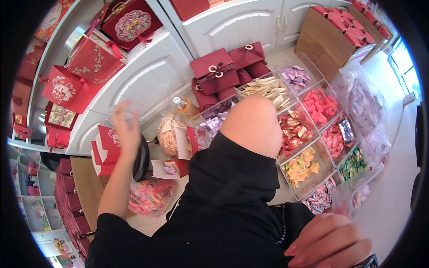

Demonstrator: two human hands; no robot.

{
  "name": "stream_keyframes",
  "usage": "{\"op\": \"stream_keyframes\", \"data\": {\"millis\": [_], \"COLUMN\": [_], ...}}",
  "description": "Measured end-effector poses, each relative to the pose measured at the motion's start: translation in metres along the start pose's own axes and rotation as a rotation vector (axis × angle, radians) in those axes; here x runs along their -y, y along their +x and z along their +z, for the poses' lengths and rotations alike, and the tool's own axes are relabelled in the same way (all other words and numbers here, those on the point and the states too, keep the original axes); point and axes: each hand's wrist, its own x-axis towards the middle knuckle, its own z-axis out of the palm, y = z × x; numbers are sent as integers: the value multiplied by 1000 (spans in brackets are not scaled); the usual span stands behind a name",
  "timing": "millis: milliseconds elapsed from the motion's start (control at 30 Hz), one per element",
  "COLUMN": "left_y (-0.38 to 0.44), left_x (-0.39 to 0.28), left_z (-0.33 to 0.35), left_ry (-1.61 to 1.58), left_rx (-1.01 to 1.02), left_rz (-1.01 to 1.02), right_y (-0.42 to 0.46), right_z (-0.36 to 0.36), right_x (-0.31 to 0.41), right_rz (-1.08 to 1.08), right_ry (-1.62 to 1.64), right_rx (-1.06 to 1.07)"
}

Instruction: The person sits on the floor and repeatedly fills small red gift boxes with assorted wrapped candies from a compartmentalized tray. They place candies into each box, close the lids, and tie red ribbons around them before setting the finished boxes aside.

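Observation:
My left hand, blurred, is raised at the left with its fingers apart and nothing visible in it. Close by it are white-lined red gift boxes with a floral print and a black round rim. Two more red boxes sit nearer my leg, one an open box with wrapped sweets inside. At the lower right, my right hand is loosely curled beside my dark clothing; its palm is hidden. Part of a dark-edged object shows below it.
Clear divided trays hold wrapped sweets by colour, with a phone lying on them. Bags of sweets and a bottle stand at left. Maroon boxes, white cabinets and a cardboard carton lie beyond.

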Motion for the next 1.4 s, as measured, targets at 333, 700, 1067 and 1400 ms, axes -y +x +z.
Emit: {"op": "stream_keyframes", "data": {"millis": [333, 700, 1067, 1400], "left_y": [-41, 69, 125, 102], "left_x": [208, 88, -303, -454], "left_z": [-63, -75, -60, 2], "left_ry": [653, 341, -339, -974], "left_rx": [455, 539, 101, -135], "left_rz": [-728, -243, 1207, 1862], "right_y": [-2, -91, -164, -230], "right_z": [7, -38, -121, -156], "right_x": [1, -42, -91, -134], "right_rz": [2, 617, 642, 610], "right_ry": [-117, -355, -107, 791], "right_rx": [-45, -465, -802, -808]}}
